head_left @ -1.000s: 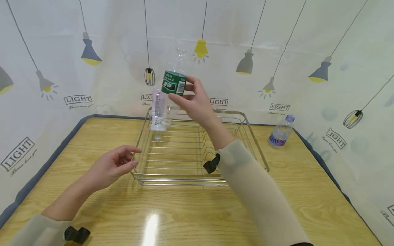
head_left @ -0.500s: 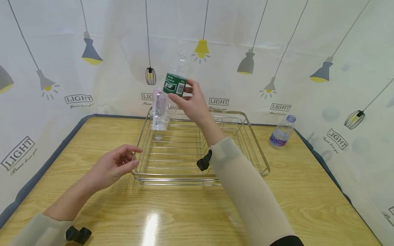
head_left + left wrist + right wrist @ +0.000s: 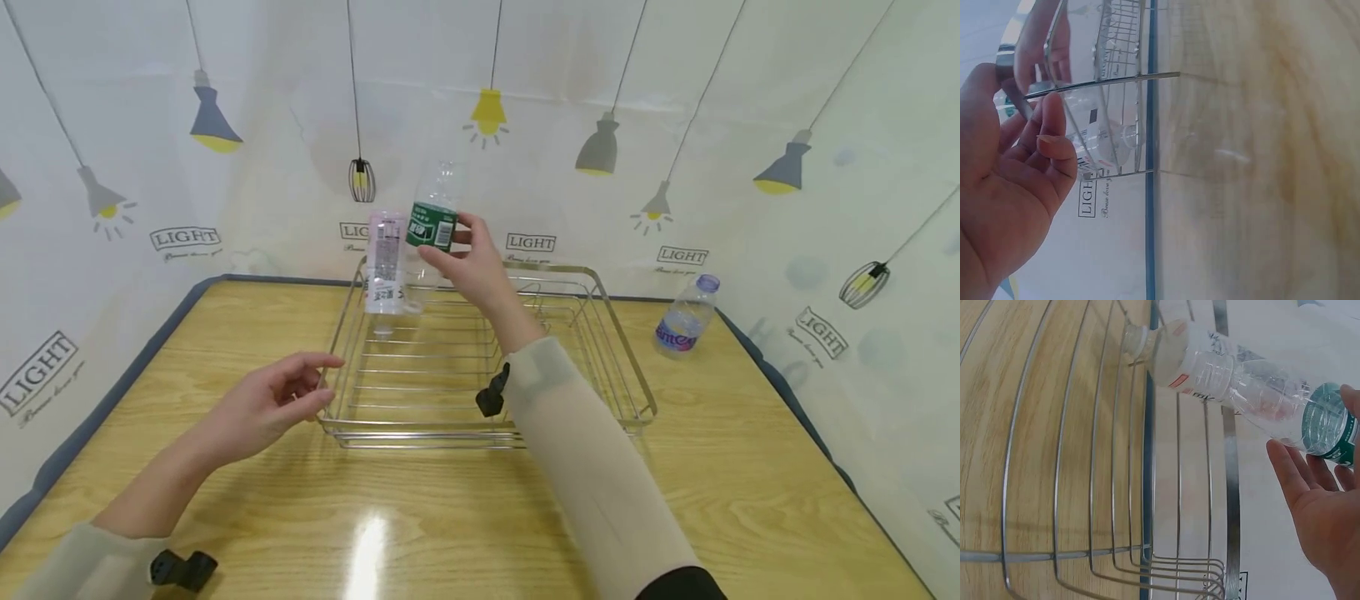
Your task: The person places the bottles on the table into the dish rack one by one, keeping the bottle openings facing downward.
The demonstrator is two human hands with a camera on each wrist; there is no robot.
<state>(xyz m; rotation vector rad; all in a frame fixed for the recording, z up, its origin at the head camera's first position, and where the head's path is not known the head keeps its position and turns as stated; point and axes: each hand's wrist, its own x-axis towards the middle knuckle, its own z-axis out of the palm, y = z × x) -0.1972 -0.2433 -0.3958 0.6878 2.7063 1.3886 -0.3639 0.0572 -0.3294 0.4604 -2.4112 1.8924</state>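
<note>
My right hand (image 3: 480,258) holds a clear plastic bottle (image 3: 431,225) with a green label, thumb on one side and fingers on the other. It is tilted over the back left of a wire dish rack (image 3: 420,427). Beside it a pinkish clear bottle (image 3: 386,262) stands upside down, neck at the rack's wires. In the right wrist view the green-labelled bottle (image 3: 1272,403) overlaps the upturned one (image 3: 1191,359). My left hand (image 3: 270,408) grips the rack's left rim near the front corner, its fingers (image 3: 1054,150) curled at the metal edge.
A clear bottle with a purple cap and label (image 3: 684,321) stands on the wooden table (image 3: 450,517), right of the rack. Behind the table is a wall covering (image 3: 300,108) printed with hanging lamps. Black wrist mounts (image 3: 183,571) sit on both sleeves.
My right hand has lowered the green-labelled bottle slightly and brought it more upright, beside the upturned bottle. The left hand has stayed at the rack's rim.
</note>
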